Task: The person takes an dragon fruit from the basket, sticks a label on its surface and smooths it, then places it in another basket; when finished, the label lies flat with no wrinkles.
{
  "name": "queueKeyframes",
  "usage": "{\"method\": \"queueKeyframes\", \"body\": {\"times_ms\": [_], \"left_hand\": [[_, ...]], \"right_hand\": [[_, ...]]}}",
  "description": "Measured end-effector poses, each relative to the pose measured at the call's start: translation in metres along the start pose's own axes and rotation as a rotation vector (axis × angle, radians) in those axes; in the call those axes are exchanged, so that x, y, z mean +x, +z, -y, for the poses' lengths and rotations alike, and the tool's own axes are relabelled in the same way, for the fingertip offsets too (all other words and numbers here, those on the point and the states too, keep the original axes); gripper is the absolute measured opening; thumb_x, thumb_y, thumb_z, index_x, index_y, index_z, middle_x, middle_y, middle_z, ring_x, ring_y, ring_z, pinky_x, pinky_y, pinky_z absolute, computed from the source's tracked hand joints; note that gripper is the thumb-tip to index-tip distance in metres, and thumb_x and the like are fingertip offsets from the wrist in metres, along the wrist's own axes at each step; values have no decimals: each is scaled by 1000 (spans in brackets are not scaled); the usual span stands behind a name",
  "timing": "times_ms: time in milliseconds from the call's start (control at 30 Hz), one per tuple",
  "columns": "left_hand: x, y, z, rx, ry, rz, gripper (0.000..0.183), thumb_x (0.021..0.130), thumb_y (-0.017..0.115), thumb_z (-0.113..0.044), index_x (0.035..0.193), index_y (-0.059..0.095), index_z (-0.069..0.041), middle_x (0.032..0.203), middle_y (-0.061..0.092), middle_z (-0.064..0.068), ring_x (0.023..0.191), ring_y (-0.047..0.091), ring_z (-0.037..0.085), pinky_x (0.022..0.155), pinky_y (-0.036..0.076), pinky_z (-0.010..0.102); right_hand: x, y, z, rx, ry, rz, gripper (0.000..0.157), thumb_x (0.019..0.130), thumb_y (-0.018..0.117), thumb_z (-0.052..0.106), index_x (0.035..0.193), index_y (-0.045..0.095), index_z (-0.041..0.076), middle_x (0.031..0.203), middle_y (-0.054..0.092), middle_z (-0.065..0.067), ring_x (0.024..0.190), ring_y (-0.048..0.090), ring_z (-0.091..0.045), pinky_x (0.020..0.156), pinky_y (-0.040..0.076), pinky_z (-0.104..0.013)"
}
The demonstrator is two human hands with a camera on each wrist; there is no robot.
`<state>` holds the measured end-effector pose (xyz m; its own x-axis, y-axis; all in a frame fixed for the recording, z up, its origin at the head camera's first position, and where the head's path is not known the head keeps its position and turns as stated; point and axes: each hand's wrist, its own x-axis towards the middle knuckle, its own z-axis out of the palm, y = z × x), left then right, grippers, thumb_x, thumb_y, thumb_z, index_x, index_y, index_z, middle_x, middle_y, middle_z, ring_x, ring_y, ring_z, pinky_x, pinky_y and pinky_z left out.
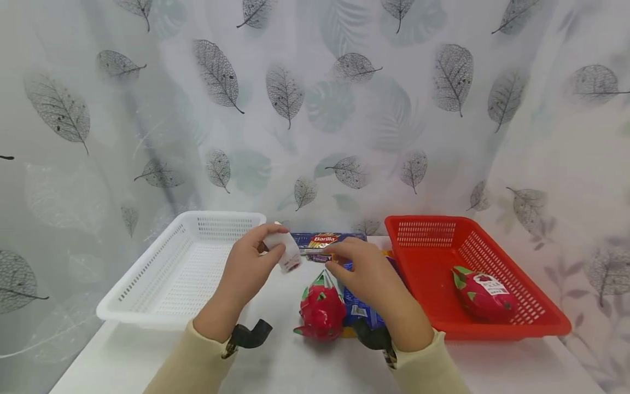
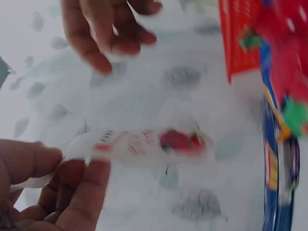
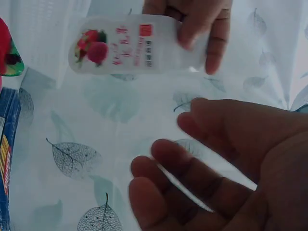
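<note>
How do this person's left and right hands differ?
The left hand pinches a white printed label; the right hand holds nothing. In the head view, the left hand appears nearer the white basket, the right hand nearer the red basket. Both are bare and emerge from cream sleeves.

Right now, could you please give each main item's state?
White printed label: pinched by left hand
Right hand: holding nothing
White plastic basket: upright
Red plastic basket: upright, holding labelled pink dragon fruit
Second pink dragon fruit: outside both baskets
Long blue Barilla box: partly hidden
Shiny blue packet: partly hidden
</note>
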<state>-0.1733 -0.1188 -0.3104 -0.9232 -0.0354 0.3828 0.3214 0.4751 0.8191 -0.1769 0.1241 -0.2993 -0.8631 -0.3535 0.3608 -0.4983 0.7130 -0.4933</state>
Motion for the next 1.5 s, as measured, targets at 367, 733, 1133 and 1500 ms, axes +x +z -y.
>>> {"method": "queueKeyframes", "body": {"times_ms": [367, 733, 1133, 1500], "left_hand": [[-8, 0, -12, -471, 49, 90, 84, 104, 67, -8, 165, 27, -49, 117, 70, 22, 98, 77, 22, 80, 68, 41], [-15, -1, -16, -460, 59, 141, 42, 109, 57, -11, 151, 62, -17, 139, 65, 18, 102, 78, 25, 78, 68, 38], [-15, 0, -17, 139, 291, 40, 50, 99, 75, -27, 147, 64, -19, 144, 66, -1, 137, 59, 22, 108, 56, 49], [-17, 12, -12, -25, 120, 275, 15, 101, 73, -18, 115, 75, -16, 111, 80, 1, 107, 76, 18, 96, 64, 42]], "right_hand": [[-4, 9, 12, 129, -336, -157, 46, 90, 87, 19, 134, 75, 25, 122, 73, 2, 98, 68, -10, 76, 64, -25], [-6, 10, 17, 141, -381, -250, 41, 92, 84, 12, 131, 76, 20, 110, 77, 2, 83, 67, -5, 73, 64, -26], [-12, -14, 9, 67, -287, -51, 57, 93, 80, 6, 145, 66, 24, 110, 78, 3, 101, 75, -12, 86, 66, -30], [-7, -7, 3, 72, -283, -291, 42, 90, 86, 18, 130, 72, 14, 120, 71, -5, 102, 68, -16, 82, 67, -34]]}}
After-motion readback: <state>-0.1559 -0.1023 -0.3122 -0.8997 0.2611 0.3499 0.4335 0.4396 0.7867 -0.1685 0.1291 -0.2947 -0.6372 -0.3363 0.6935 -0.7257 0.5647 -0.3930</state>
